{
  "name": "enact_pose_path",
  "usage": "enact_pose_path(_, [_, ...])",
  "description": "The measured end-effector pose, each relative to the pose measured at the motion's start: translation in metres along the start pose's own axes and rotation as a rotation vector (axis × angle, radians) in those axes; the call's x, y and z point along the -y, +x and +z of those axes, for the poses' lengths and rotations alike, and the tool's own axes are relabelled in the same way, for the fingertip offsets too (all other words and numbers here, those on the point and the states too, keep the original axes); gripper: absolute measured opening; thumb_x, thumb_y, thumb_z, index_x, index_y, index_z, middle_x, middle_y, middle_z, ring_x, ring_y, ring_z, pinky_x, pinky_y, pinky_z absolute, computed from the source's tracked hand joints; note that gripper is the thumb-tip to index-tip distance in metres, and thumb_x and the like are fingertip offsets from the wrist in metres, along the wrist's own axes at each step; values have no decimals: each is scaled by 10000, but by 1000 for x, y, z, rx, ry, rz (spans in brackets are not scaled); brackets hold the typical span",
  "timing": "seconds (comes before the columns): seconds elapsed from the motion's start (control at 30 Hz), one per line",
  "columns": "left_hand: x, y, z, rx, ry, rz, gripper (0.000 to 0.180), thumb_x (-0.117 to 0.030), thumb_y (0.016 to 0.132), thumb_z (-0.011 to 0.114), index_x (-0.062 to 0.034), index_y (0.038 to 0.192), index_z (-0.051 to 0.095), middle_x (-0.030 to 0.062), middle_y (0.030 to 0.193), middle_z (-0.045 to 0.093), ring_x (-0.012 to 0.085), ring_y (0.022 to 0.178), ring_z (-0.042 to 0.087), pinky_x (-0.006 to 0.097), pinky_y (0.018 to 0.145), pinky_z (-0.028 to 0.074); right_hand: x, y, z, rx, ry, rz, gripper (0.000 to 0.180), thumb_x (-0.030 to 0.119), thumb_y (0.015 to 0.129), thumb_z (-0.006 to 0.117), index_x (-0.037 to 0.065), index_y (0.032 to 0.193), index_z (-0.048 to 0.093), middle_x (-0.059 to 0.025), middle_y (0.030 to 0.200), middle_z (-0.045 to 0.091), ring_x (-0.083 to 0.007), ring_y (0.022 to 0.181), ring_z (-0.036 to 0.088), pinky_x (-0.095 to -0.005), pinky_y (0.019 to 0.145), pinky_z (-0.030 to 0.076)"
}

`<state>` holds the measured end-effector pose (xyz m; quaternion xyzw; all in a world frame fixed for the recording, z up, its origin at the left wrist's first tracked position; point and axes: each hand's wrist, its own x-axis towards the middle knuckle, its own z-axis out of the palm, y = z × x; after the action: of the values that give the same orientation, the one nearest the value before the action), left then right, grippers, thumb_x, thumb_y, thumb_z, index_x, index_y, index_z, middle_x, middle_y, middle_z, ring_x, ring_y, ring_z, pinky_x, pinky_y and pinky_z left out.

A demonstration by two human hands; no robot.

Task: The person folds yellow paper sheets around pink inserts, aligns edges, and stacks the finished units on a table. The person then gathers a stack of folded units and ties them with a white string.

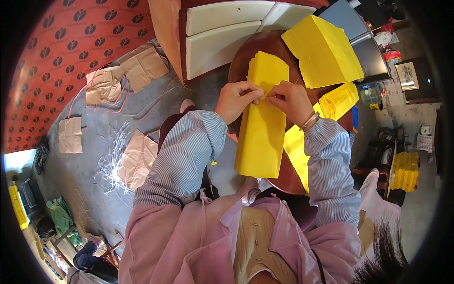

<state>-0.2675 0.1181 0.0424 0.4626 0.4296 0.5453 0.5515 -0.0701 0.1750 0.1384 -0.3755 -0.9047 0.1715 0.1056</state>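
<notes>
A long folded bundle of yellow paper [260,142] lies in front of me, partly over the edge of a round red-brown table [239,57]. My left hand [238,100] is at the bundle's left side, thumb and fingertips pinched together above it. From the right, my right hand [292,101] meets it in a similar pinch, the fingertips close to the left ones. What the fingers pinch is too small to make out. A larger yellow paper stack [324,52] lies beyond my right hand, and a smaller tied yellow bundle [338,102] beside my right wrist.
A cabinet with cream drawers [222,31] stands behind the table. Flattened brown paper [144,68] and a tangle of white strings [115,163] lie on the grey floor at left. Red patterned sheeting [71,61] covers the upper left. More yellow paper [404,171] sits at far right.
</notes>
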Motion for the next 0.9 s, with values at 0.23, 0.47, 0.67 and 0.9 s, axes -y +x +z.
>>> enact_pose_path(0.23, [0, 1, 6, -54, -43, 42, 146, -72, 990, 702, 52, 1026, 769, 74, 920, 757, 120, 845, 694, 276, 815, 554, 5, -10, 16, -119, 240, 137, 117, 90, 890, 764, 30, 963, 694, -101, 830, 695, -257, 720, 689, -336, 691, 549])
enact_pose_path(0.47, [-3, 5, 17, -138, 163, 103, 107, -66, 910, 767, -7, 998, 775, 95, 979, 718, 192, 873, 692, 308, 833, 560, 9, -18, 18, -96, 243, 118, 113, 59, 915, 740, 32, 1003, 676, -96, 901, 712, -261, 765, 701, -326, 693, 556])
enact_pose_path(0.67, [9, 9, 16, -237, 502, 241, 125, -128, 819, 845, -88, 929, 802, 97, 1117, 605, 294, 1131, 567, 407, 1020, 478, 7, -18, 28, -309, 97, -67, 123, 28, 916, 729, 42, 999, 640, -93, 1014, 707, -281, 821, 694, -345, 727, 559])
enact_pose_path(0.9, [18, 11, 9, -225, 556, 264, 100, -137, 785, 862, -128, 865, 803, 78, 1160, 600, 306, 1176, 533, 435, 1041, 453, -2, -22, 44, -264, 218, 74, 105, 53, 987, 671, 29, 1023, 575, -101, 1002, 728, -232, 882, 723, -314, 817, 565])
